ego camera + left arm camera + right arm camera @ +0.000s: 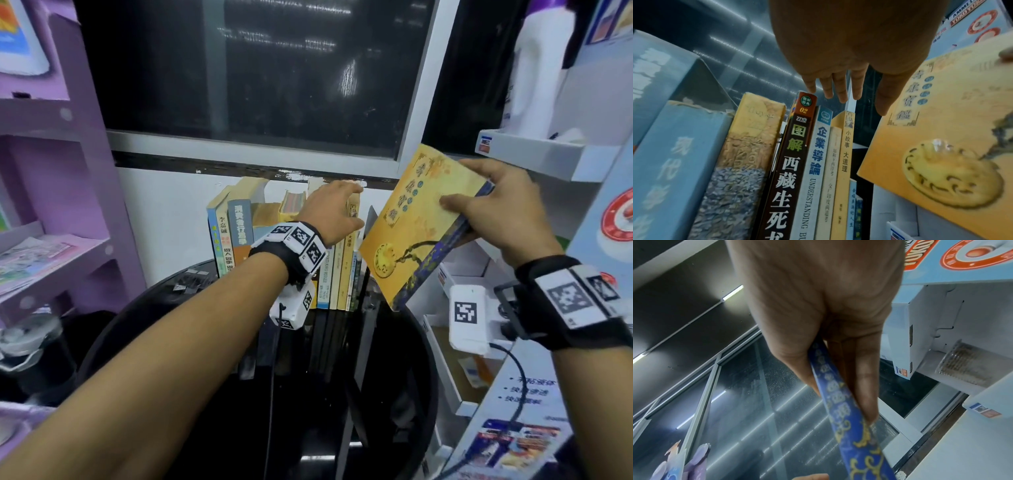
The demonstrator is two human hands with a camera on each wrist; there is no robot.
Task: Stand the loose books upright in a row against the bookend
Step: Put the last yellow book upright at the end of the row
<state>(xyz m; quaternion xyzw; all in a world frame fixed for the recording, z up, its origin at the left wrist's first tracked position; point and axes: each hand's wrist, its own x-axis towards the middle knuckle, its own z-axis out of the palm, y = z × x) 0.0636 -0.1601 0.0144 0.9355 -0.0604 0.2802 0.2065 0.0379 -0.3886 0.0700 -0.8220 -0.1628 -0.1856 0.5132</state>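
Left hand (334,209) reaches far over the row of upright books (337,274), palm down, fingers (840,91) straight and slightly spread; the little fingertip touches the top of the brown-spined book (795,155), the others hover just above the neighbouring spines. Right hand (496,212) is raised to the right of the row and pinches the yellow book (421,222) at its blue spine (840,410), thumb on the front cover, fingers behind. This book is held in the air, tilted, cover toward the viewer, its lower corner just beside the right end of the row. The left wrist view shows at least 8 upright spines, from a pale blue volume (672,162) on the left to thin ones on the right; the exact count is unclear, as the far-left and far-right spines are blurred. 1 loose book is in hand. A dark upright plate, probably the bookend (370,219), stands at the row's right end. All rest on a black round table (394,394).
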